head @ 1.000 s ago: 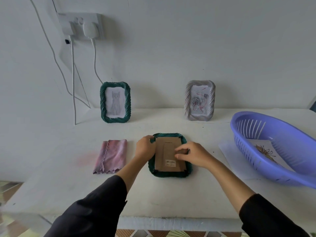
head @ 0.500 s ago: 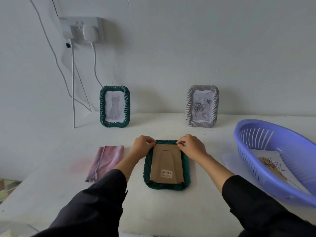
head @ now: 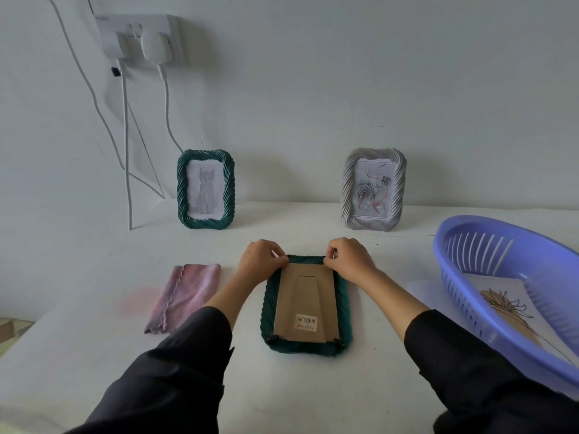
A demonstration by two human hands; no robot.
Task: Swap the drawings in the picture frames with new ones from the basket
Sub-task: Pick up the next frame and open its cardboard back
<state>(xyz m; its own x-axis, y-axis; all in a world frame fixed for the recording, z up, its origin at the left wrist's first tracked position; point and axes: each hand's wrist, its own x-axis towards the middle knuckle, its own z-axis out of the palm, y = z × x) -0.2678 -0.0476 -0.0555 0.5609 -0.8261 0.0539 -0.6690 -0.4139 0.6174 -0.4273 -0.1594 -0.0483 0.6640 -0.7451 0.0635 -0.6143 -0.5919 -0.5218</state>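
- so the green frame (head: 268, 311) lies face-down, near-centre on the table (head: 313, 386), cardboard backing (head: 305, 296) up
- the left hand (head: 260, 261) and right hand (head: 347, 260), fingers curled, pinch at its far corners
- I'd free both corners evenly, then lift the backing flat so it won't crease

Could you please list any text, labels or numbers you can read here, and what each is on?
Nothing is legible.
Barcode sticker on the cardboard backing of the face-down green frame: print too blurred to read.
Rose drawing in the grey frame: faint marks at the top, illegible.
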